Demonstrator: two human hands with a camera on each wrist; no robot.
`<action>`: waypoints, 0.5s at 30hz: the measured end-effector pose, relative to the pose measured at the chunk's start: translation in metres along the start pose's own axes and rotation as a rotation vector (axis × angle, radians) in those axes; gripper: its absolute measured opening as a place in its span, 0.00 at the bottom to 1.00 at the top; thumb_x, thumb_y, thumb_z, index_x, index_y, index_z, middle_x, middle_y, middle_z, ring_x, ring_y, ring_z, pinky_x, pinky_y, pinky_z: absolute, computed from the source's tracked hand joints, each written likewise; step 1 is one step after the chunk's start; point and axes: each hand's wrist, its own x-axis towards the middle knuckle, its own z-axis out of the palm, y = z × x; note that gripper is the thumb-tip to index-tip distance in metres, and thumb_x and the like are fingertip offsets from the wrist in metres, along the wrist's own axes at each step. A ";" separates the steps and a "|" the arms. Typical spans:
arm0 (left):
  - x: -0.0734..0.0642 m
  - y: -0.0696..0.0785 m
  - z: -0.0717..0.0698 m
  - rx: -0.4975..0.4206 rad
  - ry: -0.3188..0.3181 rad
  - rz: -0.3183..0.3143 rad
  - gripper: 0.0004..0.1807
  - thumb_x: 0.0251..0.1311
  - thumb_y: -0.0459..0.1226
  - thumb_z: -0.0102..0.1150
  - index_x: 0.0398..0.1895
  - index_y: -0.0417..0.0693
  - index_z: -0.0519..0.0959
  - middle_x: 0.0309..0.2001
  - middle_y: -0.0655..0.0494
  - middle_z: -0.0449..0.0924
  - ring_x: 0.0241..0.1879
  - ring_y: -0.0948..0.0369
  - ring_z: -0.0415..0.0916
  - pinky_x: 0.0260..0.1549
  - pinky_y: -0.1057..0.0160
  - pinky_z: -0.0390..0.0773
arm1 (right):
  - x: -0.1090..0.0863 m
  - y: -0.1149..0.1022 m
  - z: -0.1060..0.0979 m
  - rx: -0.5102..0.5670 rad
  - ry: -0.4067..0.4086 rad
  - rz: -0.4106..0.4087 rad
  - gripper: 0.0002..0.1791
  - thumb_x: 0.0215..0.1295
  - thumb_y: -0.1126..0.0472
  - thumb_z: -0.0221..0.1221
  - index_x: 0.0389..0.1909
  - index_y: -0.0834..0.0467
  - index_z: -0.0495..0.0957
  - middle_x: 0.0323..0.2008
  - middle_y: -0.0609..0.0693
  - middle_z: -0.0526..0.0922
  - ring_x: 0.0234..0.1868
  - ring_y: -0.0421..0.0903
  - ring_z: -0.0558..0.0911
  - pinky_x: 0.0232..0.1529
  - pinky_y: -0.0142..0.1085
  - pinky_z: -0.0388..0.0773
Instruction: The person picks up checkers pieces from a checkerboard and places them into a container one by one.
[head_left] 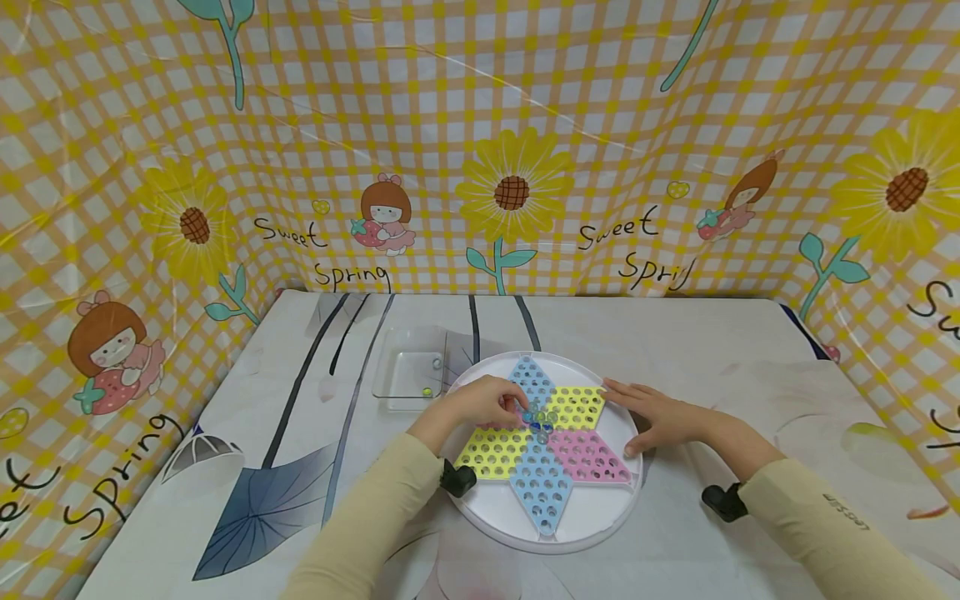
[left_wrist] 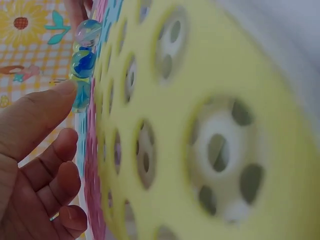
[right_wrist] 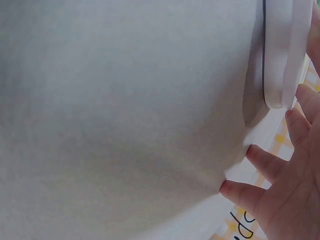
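A round white Chinese checkers board [head_left: 577,533] with a star of blue, yellow and pink hole panels lies on the table. Several glass marbles [head_left: 543,423] cluster at its centre. My left hand [head_left: 491,402] reaches over the board from the left and pinches a light blue marble [left_wrist: 81,96] at the cluster's edge, its other fingers curled. Close beside it sit a dark blue marble [left_wrist: 83,64] and a clear one [left_wrist: 89,31]. At the board's right side, my right hand [head_left: 660,414] spreads its fingers [right_wrist: 270,162] along the rim and tablecloth, holding nothing.
Behind the board to the left stands a clear square container [head_left: 390,392] with a yellow-green marble [head_left: 427,391] and a clear marble [head_left: 437,363] in it. A printed cloth covers the table [head_left: 675,333]; a yellow checked curtain [head_left: 420,100] hangs around the back and sides.
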 end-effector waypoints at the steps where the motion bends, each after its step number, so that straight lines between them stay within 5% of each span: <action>1: 0.000 0.000 0.001 0.006 0.000 -0.004 0.10 0.55 0.34 0.61 0.41 0.47 0.78 0.21 0.60 0.71 0.16 0.67 0.65 0.16 0.72 0.66 | 0.000 0.000 0.000 0.003 -0.001 0.001 0.52 0.46 0.41 0.65 0.67 0.64 0.53 0.69 0.64 0.46 0.65 0.71 0.46 0.57 0.66 0.49; 15: 0.005 0.003 0.007 0.043 0.042 -0.005 0.06 0.54 0.35 0.62 0.35 0.50 0.77 0.20 0.59 0.70 0.17 0.66 0.67 0.18 0.72 0.67 | -0.001 -0.004 -0.002 0.020 -0.009 0.015 0.52 0.47 0.43 0.65 0.67 0.64 0.53 0.69 0.64 0.45 0.65 0.71 0.46 0.57 0.67 0.48</action>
